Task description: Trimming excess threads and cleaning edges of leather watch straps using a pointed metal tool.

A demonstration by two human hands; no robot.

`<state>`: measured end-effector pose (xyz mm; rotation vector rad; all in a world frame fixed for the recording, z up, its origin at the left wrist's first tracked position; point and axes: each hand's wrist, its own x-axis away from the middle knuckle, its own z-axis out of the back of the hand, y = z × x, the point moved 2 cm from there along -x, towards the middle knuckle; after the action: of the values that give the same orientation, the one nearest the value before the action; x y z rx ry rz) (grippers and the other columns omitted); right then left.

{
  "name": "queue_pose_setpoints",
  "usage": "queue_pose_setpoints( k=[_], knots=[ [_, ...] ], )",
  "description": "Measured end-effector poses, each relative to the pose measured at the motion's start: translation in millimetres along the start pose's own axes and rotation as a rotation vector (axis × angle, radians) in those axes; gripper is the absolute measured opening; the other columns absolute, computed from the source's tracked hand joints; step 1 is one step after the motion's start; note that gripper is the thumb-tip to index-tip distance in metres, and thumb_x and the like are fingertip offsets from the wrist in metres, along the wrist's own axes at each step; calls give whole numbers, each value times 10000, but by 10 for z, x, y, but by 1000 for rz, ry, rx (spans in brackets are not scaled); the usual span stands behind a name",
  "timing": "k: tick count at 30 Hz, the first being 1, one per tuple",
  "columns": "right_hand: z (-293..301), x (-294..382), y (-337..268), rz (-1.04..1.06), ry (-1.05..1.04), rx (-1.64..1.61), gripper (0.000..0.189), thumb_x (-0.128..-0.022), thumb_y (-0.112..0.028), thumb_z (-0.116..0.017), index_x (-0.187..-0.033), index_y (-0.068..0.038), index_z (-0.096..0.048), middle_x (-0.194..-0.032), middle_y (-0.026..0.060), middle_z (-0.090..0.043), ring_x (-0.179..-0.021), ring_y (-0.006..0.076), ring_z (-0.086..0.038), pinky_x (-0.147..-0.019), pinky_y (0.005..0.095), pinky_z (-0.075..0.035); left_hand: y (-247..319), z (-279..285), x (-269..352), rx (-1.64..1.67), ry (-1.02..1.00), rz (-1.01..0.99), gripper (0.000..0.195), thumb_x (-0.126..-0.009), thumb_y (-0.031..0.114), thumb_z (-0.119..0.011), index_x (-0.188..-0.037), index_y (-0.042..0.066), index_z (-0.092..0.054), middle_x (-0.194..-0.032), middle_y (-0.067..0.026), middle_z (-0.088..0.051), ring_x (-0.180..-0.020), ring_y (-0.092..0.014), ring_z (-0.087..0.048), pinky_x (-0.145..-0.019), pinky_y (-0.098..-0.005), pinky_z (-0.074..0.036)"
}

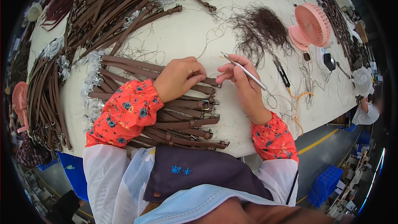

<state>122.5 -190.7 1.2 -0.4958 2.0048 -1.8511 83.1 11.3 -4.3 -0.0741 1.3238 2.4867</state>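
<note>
My right hand (247,84) holds a slim silver metal awl-like tool (245,72) between thumb and fingers, its thin tip pointing up and left. My left hand (183,76) is bent over the row of brown straps, its thumb and fingertips pinched near a strap end (211,81); whether it grips a strap or thread cannot be told. Brown straps with metal buckles (205,105) lie side by side beneath and below my left hand. Clear plastic wrapping (93,77) covers their left ends.
Larger strap piles (102,15) lie at upper left and left. A heap of dark thread (261,28), a pink fan (312,25), black thread snips (282,73) with an orange cord, and a small black box (329,61) occupy the right side. Blue crates (325,185) stand on the floor.
</note>
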Motion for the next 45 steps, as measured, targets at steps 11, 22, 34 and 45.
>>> queue_pose_setpoints(
  k=[11,22,34,45],
  knots=[
    [24,27,6,-147,-172,-28,365,-1028,-325,-453,-1067,18,-571,-738,66,-641,-625,113,-588,-624,230,-471,-56,122,66,338,-136,348,110,-857,111,-686,-877,4,-676,-736,-33,-658,-659,-77,-579,-598,-250,-473],
    [3,29,18,-142,-182,27,405,-1028,-340,-449,-1070,39,-585,-758,62,-639,-649,108,-597,-636,230,-475,-3,134,57,321,-193,326,126,-856,136,-691,-873,11,-686,-728,-25,-647,-659,-74,-554,-612,-238,-457],
    [3,28,48,-132,-180,35,456,-1030,-346,-438,-972,68,-618,-873,78,-620,-667,122,-604,-652,241,-482,-7,134,56,295,-197,306,136,-849,153,-698,-868,18,-691,-705,-20,-633,-634,-80,-534,-594,-244,-444],
    [6,26,44,-128,-185,38,478,-1032,-338,-432,-912,79,-630,-943,90,-605,-666,123,-603,-654,248,-484,-57,107,61,313,-200,276,129,-848,152,-699,-863,24,-689,-693,-14,-623,-619,-78,-516,-582,-246,-433]
  ],
)
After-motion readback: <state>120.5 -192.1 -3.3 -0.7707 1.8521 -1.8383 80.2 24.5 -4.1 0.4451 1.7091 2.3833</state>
